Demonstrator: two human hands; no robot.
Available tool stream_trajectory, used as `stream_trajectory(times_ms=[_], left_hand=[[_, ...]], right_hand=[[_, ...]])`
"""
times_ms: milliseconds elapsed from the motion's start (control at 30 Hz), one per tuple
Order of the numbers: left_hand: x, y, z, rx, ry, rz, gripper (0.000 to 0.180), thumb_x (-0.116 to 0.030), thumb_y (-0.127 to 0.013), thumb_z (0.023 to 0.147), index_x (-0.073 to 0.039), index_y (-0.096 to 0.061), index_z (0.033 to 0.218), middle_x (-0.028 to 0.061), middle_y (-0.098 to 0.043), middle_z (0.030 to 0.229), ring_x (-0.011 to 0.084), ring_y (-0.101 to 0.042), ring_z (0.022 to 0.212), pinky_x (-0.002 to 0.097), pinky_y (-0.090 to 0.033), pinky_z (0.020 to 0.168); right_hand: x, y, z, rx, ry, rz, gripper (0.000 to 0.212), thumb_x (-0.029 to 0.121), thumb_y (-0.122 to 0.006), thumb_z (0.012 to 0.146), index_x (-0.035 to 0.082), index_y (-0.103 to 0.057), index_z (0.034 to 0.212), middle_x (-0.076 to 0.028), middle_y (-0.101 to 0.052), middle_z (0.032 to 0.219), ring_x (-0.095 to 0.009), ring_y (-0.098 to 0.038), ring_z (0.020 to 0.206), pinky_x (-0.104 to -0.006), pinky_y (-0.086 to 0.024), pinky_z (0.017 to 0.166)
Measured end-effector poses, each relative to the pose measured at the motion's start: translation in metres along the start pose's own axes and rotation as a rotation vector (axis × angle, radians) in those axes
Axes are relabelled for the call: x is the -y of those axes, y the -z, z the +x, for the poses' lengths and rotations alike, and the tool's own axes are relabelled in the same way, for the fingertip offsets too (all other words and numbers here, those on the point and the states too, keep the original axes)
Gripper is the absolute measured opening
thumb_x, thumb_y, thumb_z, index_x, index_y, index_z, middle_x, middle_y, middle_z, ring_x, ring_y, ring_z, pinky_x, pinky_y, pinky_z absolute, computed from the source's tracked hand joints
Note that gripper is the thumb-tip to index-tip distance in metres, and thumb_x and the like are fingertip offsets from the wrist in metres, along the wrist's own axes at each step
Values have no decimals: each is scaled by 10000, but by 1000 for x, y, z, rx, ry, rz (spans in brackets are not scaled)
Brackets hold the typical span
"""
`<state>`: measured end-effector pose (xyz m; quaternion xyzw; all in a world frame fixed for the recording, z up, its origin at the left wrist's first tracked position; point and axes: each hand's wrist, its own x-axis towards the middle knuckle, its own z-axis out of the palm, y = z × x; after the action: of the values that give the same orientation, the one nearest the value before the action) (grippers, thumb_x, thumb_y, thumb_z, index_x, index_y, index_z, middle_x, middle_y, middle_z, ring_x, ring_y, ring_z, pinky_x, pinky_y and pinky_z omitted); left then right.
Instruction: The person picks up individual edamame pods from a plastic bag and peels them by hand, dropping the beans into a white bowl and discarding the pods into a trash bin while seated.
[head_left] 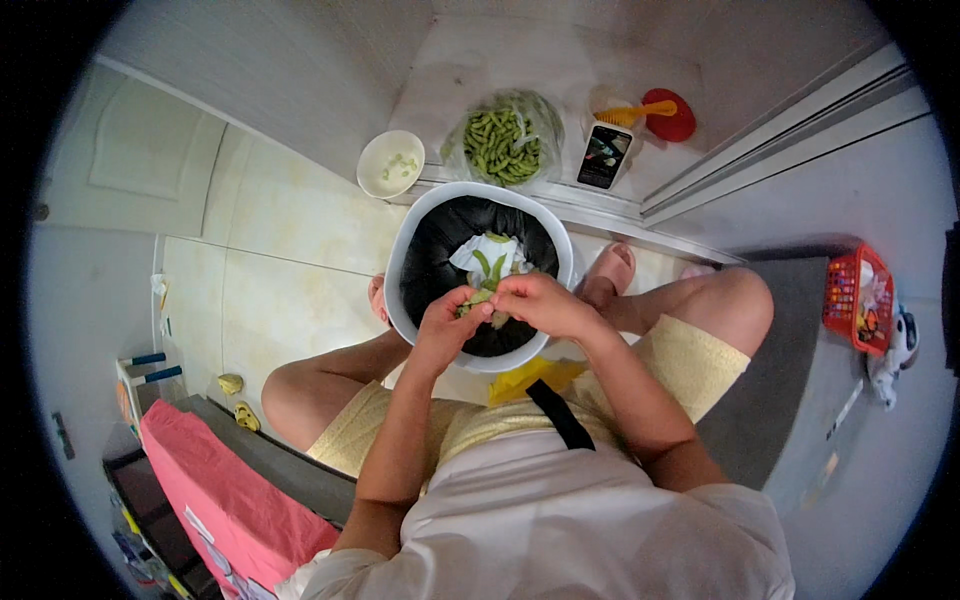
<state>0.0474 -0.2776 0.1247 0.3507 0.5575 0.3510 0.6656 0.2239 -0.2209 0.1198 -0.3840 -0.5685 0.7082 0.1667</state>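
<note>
Pale tiled floor and raised step, with what sits on them

The cream tiled floor [290, 240] carries a white waste bin [410, 235] lined with a black bag, standing against the raised marbled step [480, 60]. On the step sit a small white bowl [390, 163] of shelled beans, a clear bag of green pods [503, 140] just beside it, a phone [605, 155], and a red dustpan [675, 120] with a yellow-handled brush [640, 110]. A pink slipper [610, 270] rests on the floor by the bin.
</note>
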Motion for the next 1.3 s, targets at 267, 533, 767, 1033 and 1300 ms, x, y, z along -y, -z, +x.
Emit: stream_trajectory(times_ms=[267, 533, 767, 1033, 1300], left_hand=[[16, -4, 3, 22, -155, -83, 113, -139, -595, 851, -86, -500, 880, -10, -538, 748, 35, -410, 590, 171, -320, 503], [12, -8, 2, -189, -228, 282, 148, -151, -500, 876, -14, -514, 822, 13, -565, 738, 66, -493, 630, 219, -409, 557], [26, -21, 2, -298, -157, -52, 201, -182, -415, 890, -42, -496, 771, 0, -484, 654, 57, -414, 555, 206, -343, 475], [28, -19, 6, -175, 42, -524, 141, -144, -403, 873, -76, -514, 820, 0, -473, 637, 57, -395, 485, 178, -278, 403], [12, -17, 2, -40, 111, -427, 85, -99, -460, 854, -71, -528, 897, 1, -488, 685, 53, -388, 496, 165, -273, 426]], right_hand=[[-4, -8, -1, 113, -312, 837, 202, 206, -512, 873, 41, -530, 757, 16, -446, 579, -48, -330, 406, -196, -218, 351], [3, -26, -3, -40, -155, 554, 215, 232, -507, 886, 61, -554, 764, 16, -503, 632, -39, -409, 483, -180, -296, 395], [-5, -39, -3, -87, -53, 417, 200, 220, -497, 905, 63, -555, 795, 20, -525, 666, -39, -426, 513, -179, -329, 428], [-7, -42, 1, -303, 69, -185, 248, 237, -573, 787, 2, -562, 708, -116, -536, 562, -203, -515, 500, -336, -416, 507], [0, -20, 3, -262, 36, -92, 301, 298, -580, 811, 17, -569, 702, -82, -566, 575, -166, -523, 517, -306, -420, 516]])
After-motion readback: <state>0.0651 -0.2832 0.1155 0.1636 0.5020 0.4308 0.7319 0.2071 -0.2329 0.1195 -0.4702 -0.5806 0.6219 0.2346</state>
